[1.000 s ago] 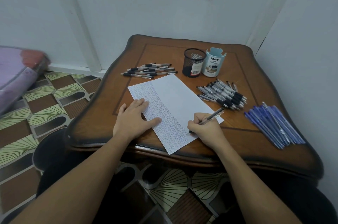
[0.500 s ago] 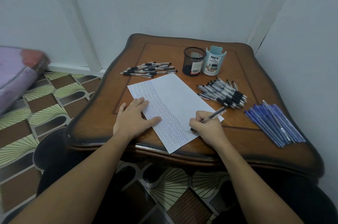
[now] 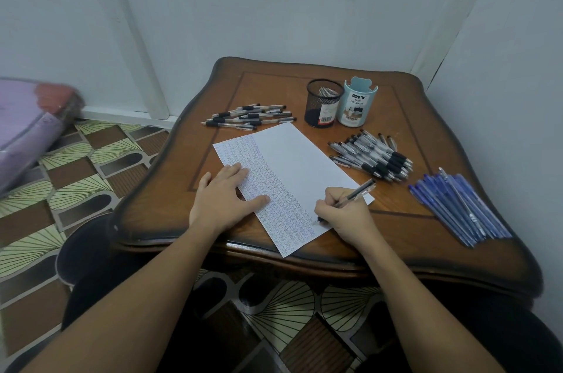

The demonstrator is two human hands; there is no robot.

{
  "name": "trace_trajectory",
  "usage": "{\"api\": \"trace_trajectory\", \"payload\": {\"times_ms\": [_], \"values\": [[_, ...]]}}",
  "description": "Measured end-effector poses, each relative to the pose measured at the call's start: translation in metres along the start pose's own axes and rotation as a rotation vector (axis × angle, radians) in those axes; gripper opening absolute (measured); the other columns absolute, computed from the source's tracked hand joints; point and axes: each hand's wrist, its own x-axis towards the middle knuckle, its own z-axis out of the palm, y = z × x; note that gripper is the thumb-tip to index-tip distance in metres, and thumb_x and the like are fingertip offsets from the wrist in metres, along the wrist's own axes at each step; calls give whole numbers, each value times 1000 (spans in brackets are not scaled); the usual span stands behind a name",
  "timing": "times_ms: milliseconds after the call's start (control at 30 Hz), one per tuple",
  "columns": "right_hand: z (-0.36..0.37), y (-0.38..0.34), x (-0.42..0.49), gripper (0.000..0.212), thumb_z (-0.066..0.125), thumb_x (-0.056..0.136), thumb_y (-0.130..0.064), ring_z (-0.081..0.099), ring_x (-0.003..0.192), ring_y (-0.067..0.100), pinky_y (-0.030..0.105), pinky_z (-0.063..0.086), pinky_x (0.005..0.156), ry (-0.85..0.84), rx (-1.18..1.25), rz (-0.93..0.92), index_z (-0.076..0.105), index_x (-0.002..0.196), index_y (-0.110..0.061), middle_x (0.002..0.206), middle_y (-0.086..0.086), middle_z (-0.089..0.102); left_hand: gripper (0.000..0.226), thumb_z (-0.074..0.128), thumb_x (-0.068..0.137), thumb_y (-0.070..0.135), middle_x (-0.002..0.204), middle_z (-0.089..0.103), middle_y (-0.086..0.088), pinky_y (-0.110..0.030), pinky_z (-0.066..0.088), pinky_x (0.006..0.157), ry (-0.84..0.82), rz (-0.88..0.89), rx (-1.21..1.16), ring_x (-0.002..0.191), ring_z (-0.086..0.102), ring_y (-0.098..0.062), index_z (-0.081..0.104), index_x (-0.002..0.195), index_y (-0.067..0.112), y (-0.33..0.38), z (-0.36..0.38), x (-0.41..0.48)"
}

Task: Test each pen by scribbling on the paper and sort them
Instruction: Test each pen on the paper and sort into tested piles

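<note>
A white paper (image 3: 300, 159) lies slantwise on the wooden table (image 3: 396, 229), its left half filled with rows of small scribbles. My left hand (image 3: 224, 199) rests flat on the paper's left edge, fingers straight. My right hand (image 3: 344, 212) grips a black-tipped clear pen (image 3: 358, 191) with its tip on the paper near the lower right edge. Several black-grip pens (image 3: 249, 117) lie at the back left. A pile of black-and-clear pens (image 3: 373, 157) sits right of the paper. Several blue pens (image 3: 457, 208) lie at the far right.
A black mesh pen cup (image 3: 323, 103) and a light blue desk organizer cup (image 3: 357, 104) stand at the back of the table. White walls close in behind and on the right. A purple roll (image 3: 27, 125) lies on the patterned floor at the left.
My right hand with the pen has shifted slightly along the paper's lower right edge while scribbling. The left hand stays flat on the paper.
</note>
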Motion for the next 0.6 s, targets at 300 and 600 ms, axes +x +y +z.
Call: {"api": "trace_trajectory", "payload": {"times_ms": [300, 600], "values": [[-1, 1, 1, 47, 63, 77, -8, 36, 54, 13, 29, 29, 56, 12, -19, -7, 30, 47, -23, 51, -9, 28, 84, 45, 80, 78, 160, 22, 10, -41, -3, 119, -8, -7, 3, 147, 15, -9, 34, 149, 32, 1, 0, 0], [-3, 3, 1, 41, 61, 73, -11, 37, 56, 16, 30, 35, 56, 2, 11, -2, 29, 50, -22, 53, -6, 27, 83, 46, 80, 78, 160, 22, 10, -41, -3, 119, 5, 0, -2, 147, 16, -9, 35, 148, 32, 1, 0, 0]]}}
